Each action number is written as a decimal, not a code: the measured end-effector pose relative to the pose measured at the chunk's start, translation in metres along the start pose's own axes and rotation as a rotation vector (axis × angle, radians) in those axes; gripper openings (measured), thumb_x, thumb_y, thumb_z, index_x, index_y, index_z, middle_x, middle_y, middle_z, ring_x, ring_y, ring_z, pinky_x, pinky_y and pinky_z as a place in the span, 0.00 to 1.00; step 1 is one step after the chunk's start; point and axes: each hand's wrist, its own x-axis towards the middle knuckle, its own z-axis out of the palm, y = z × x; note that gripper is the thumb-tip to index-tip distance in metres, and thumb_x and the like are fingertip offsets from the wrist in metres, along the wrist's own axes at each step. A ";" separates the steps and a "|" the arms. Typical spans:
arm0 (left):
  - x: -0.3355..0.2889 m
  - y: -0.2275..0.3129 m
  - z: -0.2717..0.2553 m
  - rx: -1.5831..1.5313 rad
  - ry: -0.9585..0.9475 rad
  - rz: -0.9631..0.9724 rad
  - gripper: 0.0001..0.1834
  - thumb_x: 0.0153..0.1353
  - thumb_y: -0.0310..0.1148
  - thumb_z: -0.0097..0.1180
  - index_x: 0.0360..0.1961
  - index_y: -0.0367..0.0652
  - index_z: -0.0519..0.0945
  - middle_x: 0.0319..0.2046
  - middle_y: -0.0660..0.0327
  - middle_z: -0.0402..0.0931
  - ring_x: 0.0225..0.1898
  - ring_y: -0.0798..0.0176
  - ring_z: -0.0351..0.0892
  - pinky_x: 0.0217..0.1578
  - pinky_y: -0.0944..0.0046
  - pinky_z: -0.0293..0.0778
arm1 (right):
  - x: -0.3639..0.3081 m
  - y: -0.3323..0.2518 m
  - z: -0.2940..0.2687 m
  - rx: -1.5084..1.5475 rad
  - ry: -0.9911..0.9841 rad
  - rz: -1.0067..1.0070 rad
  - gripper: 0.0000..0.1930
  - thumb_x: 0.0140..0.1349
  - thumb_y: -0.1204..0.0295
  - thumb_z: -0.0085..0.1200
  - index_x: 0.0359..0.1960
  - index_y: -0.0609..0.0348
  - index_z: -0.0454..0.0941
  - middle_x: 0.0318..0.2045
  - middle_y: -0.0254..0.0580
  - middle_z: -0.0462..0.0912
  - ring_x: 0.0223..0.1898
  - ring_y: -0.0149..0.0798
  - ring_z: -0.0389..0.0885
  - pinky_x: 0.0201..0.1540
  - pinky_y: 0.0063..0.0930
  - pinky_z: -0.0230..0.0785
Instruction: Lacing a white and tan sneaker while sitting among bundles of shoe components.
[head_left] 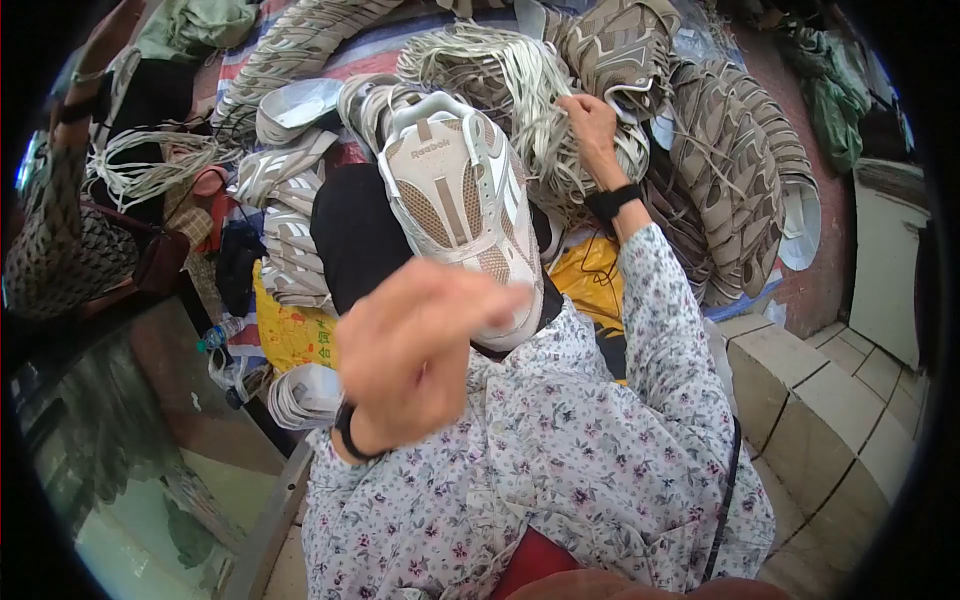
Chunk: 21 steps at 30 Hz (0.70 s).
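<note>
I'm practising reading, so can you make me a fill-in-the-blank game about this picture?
The right hand is at a bundle of pale ____.
The blurry ____ hand partly hides the shoe.
The band on the right wrist is ____.
The white sleeve is patterned with little ____.
Missing words: laces; left; black; flowers.

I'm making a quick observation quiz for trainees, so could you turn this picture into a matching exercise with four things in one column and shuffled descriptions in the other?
Things
1. Right hand
2. Bottle
3. Left hand
4. Shoe with the brown stripe on its tongue

Descriptions
A. Blurred, partly covering the shoe in this view
B. Beige, with brown mesh and white side markings
C. At the bundle of pale laces
D. Toward the left of the picture, with a teal cap

Right pairs: 1-C, 2-D, 3-A, 4-B
</note>
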 end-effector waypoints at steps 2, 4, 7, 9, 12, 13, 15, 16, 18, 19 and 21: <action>-0.003 -0.033 0.013 -0.061 0.052 -0.056 0.21 0.53 0.09 0.49 0.43 0.35 0.86 0.29 0.55 0.83 0.29 0.62 0.83 0.32 0.68 0.77 | -0.009 -0.016 -0.011 0.229 -0.015 0.045 0.10 0.66 0.66 0.58 0.36 0.61 0.85 0.29 0.36 0.84 0.31 0.32 0.80 0.40 0.23 0.70; -0.013 -0.033 0.015 -0.124 0.075 -0.124 0.20 0.55 0.09 0.49 0.42 0.35 0.86 0.29 0.55 0.83 0.30 0.64 0.83 0.33 0.68 0.77 | -0.032 -0.047 -0.030 0.507 -0.079 -0.051 0.10 0.69 0.68 0.56 0.36 0.61 0.83 0.30 0.36 0.83 0.29 0.32 0.79 0.37 0.23 0.71; -0.016 -0.038 0.019 -0.158 0.072 -0.167 0.18 0.59 0.09 0.47 0.43 0.35 0.86 0.29 0.57 0.82 0.31 0.66 0.83 0.35 0.69 0.76 | -0.065 -0.084 -0.068 0.759 -0.245 -0.109 0.09 0.72 0.68 0.52 0.37 0.61 0.80 0.30 0.35 0.81 0.26 0.31 0.78 0.34 0.24 0.71; -0.007 -0.037 0.019 -0.112 0.059 -0.124 0.18 0.59 0.10 0.48 0.44 0.35 0.85 0.29 0.58 0.81 0.31 0.65 0.83 0.35 0.70 0.76 | -0.088 -0.112 -0.091 0.833 -0.370 -0.112 0.10 0.74 0.67 0.51 0.38 0.60 0.78 0.30 0.35 0.80 0.25 0.30 0.77 0.31 0.23 0.70; 0.013 -0.025 0.025 -0.170 0.052 -0.050 0.20 0.60 0.10 0.47 0.49 0.36 0.84 0.35 0.57 0.81 0.37 0.64 0.84 0.39 0.69 0.77 | -0.123 -0.150 -0.120 0.853 -0.479 -0.082 0.11 0.76 0.65 0.48 0.39 0.59 0.75 0.25 0.30 0.75 0.20 0.23 0.69 0.22 0.16 0.60; 0.024 -0.032 0.028 -0.196 0.067 -0.019 0.21 0.60 0.10 0.47 0.50 0.37 0.84 0.37 0.56 0.81 0.39 0.64 0.84 0.40 0.69 0.78 | -0.125 -0.157 -0.117 0.834 -0.553 -0.080 0.11 0.76 0.65 0.48 0.39 0.59 0.75 0.24 0.29 0.73 0.19 0.21 0.66 0.21 0.15 0.57; 0.036 -0.026 0.039 -0.019 0.044 0.130 0.20 0.58 0.16 0.53 0.52 0.37 0.83 0.43 0.55 0.80 0.42 0.63 0.83 0.45 0.67 0.79 | -0.147 -0.176 -0.129 0.782 -0.693 -0.059 0.12 0.77 0.64 0.48 0.39 0.59 0.76 0.22 0.26 0.70 0.18 0.18 0.61 0.19 0.13 0.51; 0.043 -0.023 0.050 0.070 0.034 0.234 0.20 0.58 0.18 0.55 0.52 0.37 0.83 0.44 0.54 0.81 0.43 0.63 0.83 0.46 0.67 0.79 | -0.160 -0.185 -0.132 0.701 -0.707 -0.111 0.12 0.77 0.64 0.48 0.39 0.59 0.76 0.21 0.22 0.65 0.18 0.16 0.56 0.18 0.12 0.46; 0.054 -0.019 0.068 0.104 -0.035 0.326 0.20 0.58 0.19 0.56 0.53 0.37 0.82 0.47 0.53 0.81 0.45 0.63 0.83 0.48 0.65 0.78 | -0.179 -0.205 -0.140 0.689 -0.777 -0.166 0.12 0.77 0.63 0.48 0.39 0.59 0.76 0.20 0.22 0.65 0.18 0.15 0.56 0.17 0.12 0.46; 0.057 -0.015 0.076 0.048 -0.094 0.318 0.20 0.58 0.19 0.56 0.54 0.37 0.82 0.49 0.52 0.81 0.47 0.63 0.83 0.51 0.63 0.77 | -0.189 -0.214 -0.147 0.675 -0.808 -0.189 0.13 0.77 0.63 0.48 0.39 0.59 0.77 0.20 0.22 0.65 0.18 0.15 0.56 0.17 0.13 0.46; 0.072 -0.023 0.070 0.002 -0.236 0.282 0.19 0.59 0.18 0.54 0.53 0.36 0.81 0.50 0.52 0.82 0.48 0.63 0.83 0.52 0.62 0.77 | -0.198 -0.229 -0.155 0.605 -0.826 -0.272 0.13 0.77 0.64 0.47 0.38 0.60 0.76 0.19 0.22 0.64 0.16 0.16 0.55 0.16 0.14 0.45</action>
